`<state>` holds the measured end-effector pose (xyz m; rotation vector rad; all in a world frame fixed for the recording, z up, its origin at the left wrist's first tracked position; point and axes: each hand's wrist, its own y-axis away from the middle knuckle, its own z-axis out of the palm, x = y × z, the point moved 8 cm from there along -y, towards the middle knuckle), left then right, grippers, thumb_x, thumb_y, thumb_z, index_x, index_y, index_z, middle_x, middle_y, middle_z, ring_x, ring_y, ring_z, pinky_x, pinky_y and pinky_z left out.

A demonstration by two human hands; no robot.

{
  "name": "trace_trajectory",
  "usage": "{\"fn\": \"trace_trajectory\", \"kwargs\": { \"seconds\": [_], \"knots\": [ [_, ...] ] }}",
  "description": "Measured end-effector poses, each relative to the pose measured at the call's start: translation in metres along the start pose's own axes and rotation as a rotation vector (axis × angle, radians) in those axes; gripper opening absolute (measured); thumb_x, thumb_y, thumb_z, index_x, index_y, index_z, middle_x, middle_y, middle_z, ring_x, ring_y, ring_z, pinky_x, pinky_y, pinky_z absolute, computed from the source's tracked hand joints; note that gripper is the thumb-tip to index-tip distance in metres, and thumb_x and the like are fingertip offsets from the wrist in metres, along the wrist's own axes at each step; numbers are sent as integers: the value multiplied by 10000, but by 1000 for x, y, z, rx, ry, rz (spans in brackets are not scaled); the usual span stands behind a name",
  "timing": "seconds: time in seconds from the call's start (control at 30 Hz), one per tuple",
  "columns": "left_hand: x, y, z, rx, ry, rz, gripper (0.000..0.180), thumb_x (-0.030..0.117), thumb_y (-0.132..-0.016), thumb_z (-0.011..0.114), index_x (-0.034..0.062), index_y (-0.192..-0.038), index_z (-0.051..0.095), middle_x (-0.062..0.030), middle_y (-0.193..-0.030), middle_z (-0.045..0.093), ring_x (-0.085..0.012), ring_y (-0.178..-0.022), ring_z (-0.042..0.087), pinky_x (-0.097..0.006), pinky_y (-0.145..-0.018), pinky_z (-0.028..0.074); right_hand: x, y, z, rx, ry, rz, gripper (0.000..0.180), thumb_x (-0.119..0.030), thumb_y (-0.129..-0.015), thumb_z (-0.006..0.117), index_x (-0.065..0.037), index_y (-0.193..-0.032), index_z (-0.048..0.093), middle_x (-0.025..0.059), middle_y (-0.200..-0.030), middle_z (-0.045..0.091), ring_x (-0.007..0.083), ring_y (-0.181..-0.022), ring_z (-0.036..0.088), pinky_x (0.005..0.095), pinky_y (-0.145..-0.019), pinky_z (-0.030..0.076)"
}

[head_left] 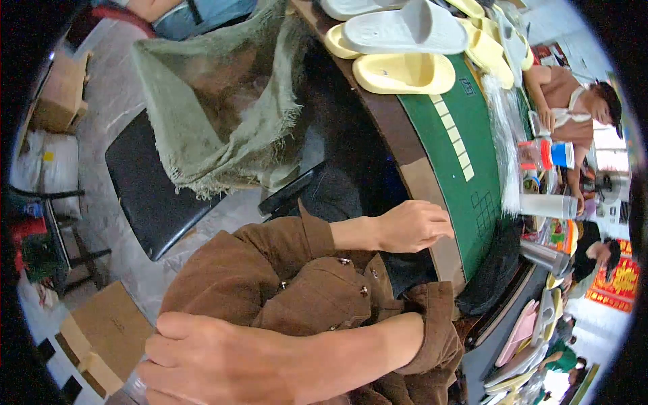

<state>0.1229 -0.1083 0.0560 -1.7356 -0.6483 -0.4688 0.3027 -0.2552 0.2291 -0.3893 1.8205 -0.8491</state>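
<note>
Right hand (412,226) rests loosely curled, gripping nothing, on green-topped wooden table edge (422,179); left hand (209,361) nearer camera, grip unclear.

We list a coarse woven cloth sack (216,108), frayed at its edges; smooth matt foam-like slippers (405,73), pale yellow and white; a matt green mat (459,155). We add soft brown cloth sleeves (270,270) with dull metal studs and a glossy metal cylinder (543,256).
</note>
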Motion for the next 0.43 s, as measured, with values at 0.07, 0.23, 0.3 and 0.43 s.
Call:
{"fn": "trace_trajectory", "kwargs": {
  "seconds": [0.07,0.23,0.3,0.43],
  "knots": [
    [0,-2,1,-40,23,5,176,26,-748,612,82,-915,610,-57,-895,598,-260,-854,593,-368,-740,496,0,0,-5,43,14,-4,265,-305,-792,605,-135,-610,516,-15,-615,473,146,-551,503,295,-511,377],
    [-3,-7,1,-45,-2,10,237,3,-725,618,80,-949,623,-66,-915,621,-262,-861,609,-369,-732,508,-6,5,-16,114,100,-8,280,-318,-793,601,-132,-601,519,-7,-604,488,163,-547,518,318,-506,384],
    [-5,-9,3,-42,-44,-9,226,13,-724,622,76,-941,632,-78,-910,631,-272,-849,617,-376,-736,510,-13,10,-26,210,133,-81,286,-320,-801,591,-126,-601,523,-3,-597,505,180,-541,533,331,-505,389],
    [-8,-11,8,-119,-53,-81,216,4,-732,622,74,-934,653,-99,-902,645,-290,-845,625,-374,-738,516,-13,23,-36,228,210,-114,275,-324,-802,581,-127,-614,544,10,-627,562,193,-563,569,337,-513,403]
  ]
}}
